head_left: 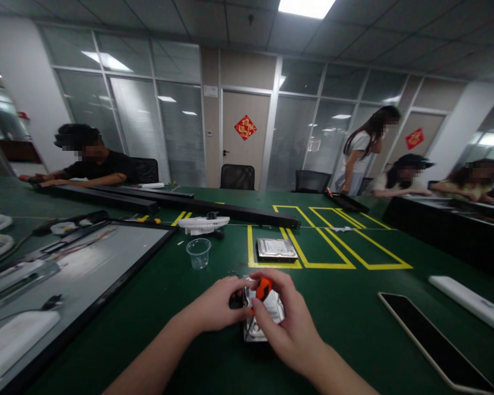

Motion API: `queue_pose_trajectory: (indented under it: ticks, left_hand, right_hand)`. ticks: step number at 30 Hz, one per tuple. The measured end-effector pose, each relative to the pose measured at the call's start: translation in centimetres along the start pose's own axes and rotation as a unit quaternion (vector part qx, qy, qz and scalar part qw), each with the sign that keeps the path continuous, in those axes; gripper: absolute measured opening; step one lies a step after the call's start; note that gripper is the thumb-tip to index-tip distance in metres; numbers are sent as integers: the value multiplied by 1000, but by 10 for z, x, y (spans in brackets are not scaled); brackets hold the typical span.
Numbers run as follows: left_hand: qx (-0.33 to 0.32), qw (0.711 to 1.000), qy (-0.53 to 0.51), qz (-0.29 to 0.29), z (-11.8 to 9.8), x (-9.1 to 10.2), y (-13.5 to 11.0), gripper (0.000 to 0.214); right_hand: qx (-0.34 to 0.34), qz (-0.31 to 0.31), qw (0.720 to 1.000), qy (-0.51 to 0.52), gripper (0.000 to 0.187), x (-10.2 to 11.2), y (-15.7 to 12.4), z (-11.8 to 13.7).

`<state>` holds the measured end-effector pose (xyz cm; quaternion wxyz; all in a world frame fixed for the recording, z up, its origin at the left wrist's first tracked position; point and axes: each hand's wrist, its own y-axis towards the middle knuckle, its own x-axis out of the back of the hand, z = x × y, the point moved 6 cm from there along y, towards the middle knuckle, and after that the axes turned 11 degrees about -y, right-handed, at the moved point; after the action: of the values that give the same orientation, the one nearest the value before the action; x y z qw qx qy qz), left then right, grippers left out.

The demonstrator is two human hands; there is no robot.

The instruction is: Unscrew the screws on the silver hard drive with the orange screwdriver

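A silver hard drive (253, 329) lies on the green table right in front of me, partly covered by my hands. My right hand (290, 315) is closed around an orange and black screwdriver handle (264, 288) over the drive. Its tip is hidden. From the left, my left hand (220, 304) reaches over the drive's left side. Its thumb and fingers are curled in a pinch beside the screwdriver, and what lies between them is hidden. Beyond my hands, a second hard drive (276, 249) rests flat inside a yellow taped outline.
A clear plastic cup (198, 253) and a white part (203, 224) stand left of the second drive. A large flat panel (107, 263) fills the left. Long black bars (230, 212) lie behind. A phone (432, 340) and white device (471, 304) lie right. Several people are around the table.
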<state>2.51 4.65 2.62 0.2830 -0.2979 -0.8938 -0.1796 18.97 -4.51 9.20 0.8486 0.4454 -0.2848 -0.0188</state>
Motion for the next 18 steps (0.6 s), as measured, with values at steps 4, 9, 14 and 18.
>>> queue_pose_trajectory:
  ticks: [4, 9, 14, 18]
  left_hand:
    - [3, 1000, 4, -2, 3, -1, 0, 43]
    - [1, 1000, -15, -3, 1, -1, 0, 46]
    - [1, 1000, -23, 7, 1, -1, 0, 47]
    - [-13, 1000, -20, 6, 3, -2, -1, 50]
  right_hand:
    - [14, -27, 999, -32, 52, 3, 4, 3]
    - [16, -8, 1000, -25, 56, 1, 2, 5]
    - [3, 19, 1000, -7, 63, 0, 0, 5]
    - [30, 2, 1000, -8, 59, 1, 3, 8]
